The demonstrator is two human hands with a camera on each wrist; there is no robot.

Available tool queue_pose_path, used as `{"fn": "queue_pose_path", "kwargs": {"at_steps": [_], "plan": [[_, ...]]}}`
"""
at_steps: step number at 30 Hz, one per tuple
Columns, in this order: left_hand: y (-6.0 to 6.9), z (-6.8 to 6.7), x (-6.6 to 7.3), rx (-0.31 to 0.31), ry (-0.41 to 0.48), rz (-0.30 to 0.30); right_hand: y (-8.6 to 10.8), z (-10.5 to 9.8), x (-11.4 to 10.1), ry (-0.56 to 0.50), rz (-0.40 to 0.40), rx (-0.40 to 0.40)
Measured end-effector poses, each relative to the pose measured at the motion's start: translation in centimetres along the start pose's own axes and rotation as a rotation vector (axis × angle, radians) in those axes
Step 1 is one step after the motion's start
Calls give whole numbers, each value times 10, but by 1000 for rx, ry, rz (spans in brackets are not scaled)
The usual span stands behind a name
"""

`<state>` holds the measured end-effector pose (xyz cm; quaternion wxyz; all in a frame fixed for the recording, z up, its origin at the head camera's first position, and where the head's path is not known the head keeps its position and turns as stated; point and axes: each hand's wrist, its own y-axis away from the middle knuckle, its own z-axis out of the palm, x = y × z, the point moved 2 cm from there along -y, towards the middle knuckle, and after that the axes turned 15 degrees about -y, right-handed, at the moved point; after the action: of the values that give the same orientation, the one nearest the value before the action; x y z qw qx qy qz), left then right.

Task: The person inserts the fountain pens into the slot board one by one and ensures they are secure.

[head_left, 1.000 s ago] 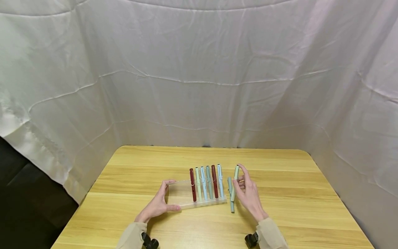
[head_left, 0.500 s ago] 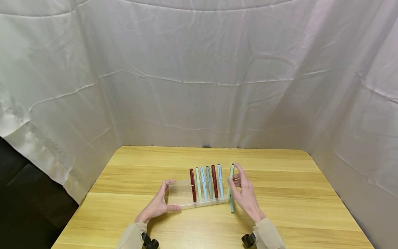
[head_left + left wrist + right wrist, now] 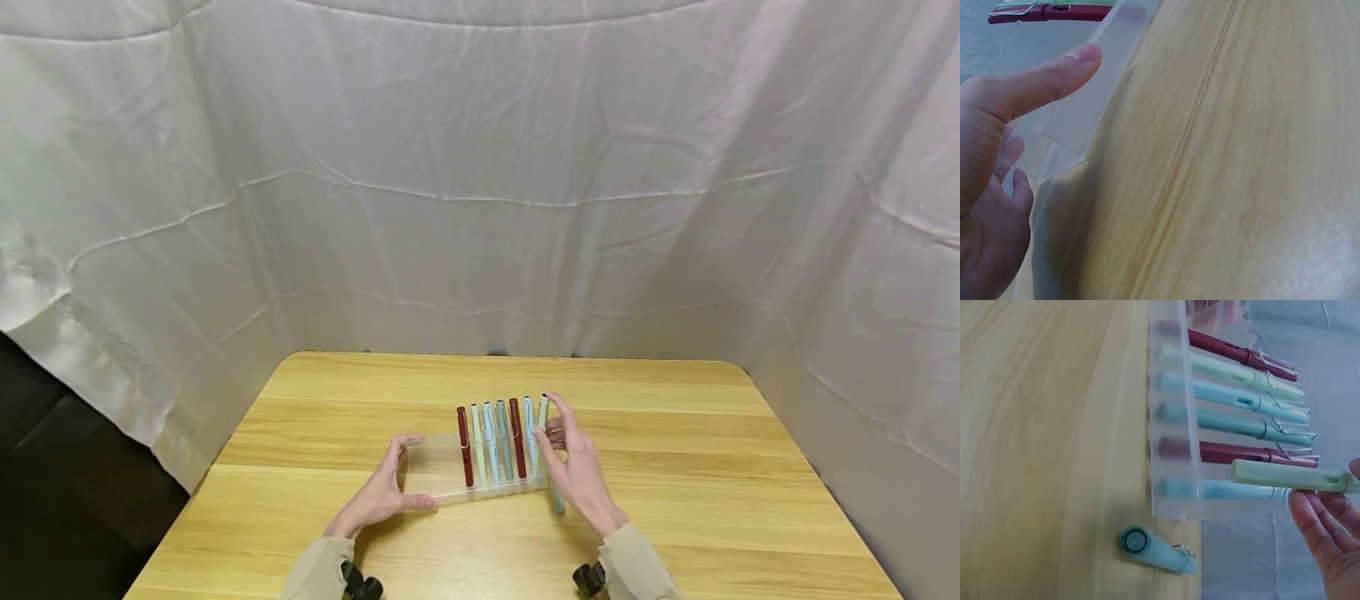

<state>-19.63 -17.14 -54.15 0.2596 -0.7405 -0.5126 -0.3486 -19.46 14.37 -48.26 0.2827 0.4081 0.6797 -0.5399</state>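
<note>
A clear plastic pen holder [image 3: 431,468] stands on the table with several capped pens lying side by side in it. My left hand [image 3: 378,493] grips the holder's left end, thumb on the front edge and fingers behind. My right hand [image 3: 583,479] pinches a light green pen [image 3: 1285,475] by its cap end. It hovers over the holder's right end, beside the rightmost light blue pen [image 3: 1229,489]. Also in the row are a dark red pen [image 3: 465,446] at the left and a teal pen [image 3: 505,442]. A loose teal pen [image 3: 1157,551] lies on the table, partly hidden under my right hand in the head view.
The wooden table [image 3: 712,467] stretches out around the holder. Grey-white curtains [image 3: 480,250] hang behind it and at both sides. A dark surface [image 3: 67,467] shows at the far left.
My right hand has moved left with the light green pen, from above the loose teal pen to the holder's right end. The left hand and the holder have stayed put.
</note>
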Motion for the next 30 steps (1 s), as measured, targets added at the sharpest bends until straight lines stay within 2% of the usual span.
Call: {"fn": "queue_pose_path", "kwargs": {"at_steps": [10,19,30], "plan": [[0,0,0,-2,3,-5,-4,11,-7,-17,-33,-11],[0,0,-1,-3,2,-17,-6,23,-12,-35,22,-22],[-1,1,-1,1,-2,0,-10,33,-16,-77,-24,-55]]}}
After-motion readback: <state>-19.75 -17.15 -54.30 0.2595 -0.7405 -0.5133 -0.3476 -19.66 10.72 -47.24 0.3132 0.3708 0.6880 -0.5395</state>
